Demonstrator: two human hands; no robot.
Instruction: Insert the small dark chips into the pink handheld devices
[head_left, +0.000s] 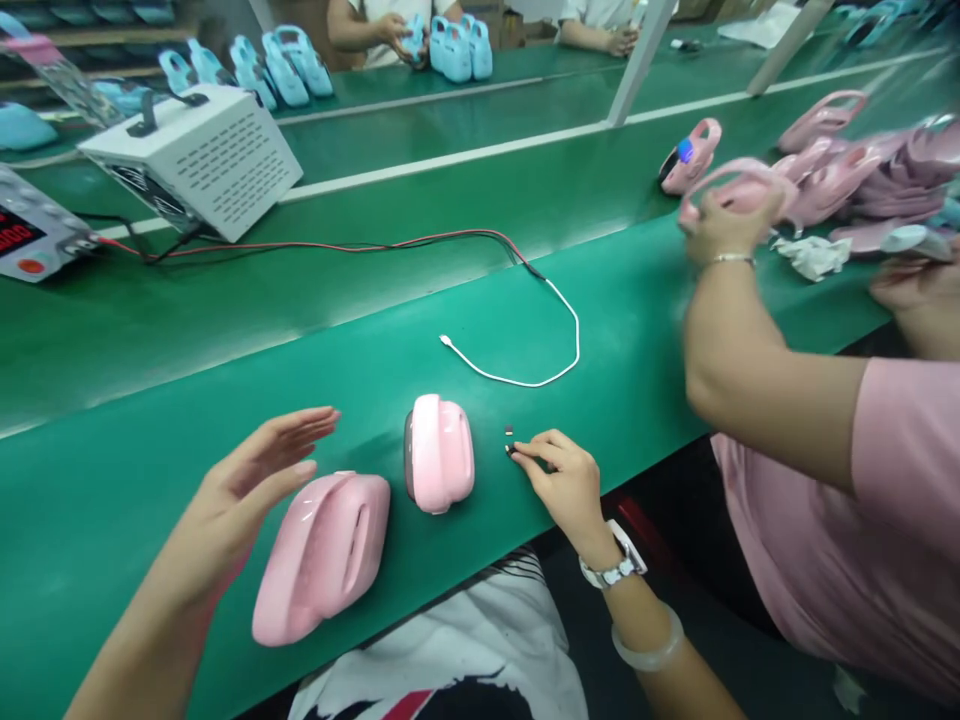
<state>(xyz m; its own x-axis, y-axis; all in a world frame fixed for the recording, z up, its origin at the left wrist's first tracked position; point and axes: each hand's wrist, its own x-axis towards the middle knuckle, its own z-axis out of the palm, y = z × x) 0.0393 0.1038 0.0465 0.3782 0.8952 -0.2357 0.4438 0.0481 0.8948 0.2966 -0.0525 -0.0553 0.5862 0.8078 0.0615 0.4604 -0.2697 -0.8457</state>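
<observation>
My left hand hovers open, fingers stretched out, just above and left of a pink plastic shell lying on the green belt. A second pink shell stands on the belt between my hands. My right hand rests on the belt to its right, fingertips pinched on a tiny dark part. Another tiny part lies just beyond it. A white cable end curls on the belt ahead.
A person in a pink shirt works at my right, their hand holding a pink shell beside a pile of pink shells. A white vented box and a meter stand at the left. Blue shells and other workers sit across.
</observation>
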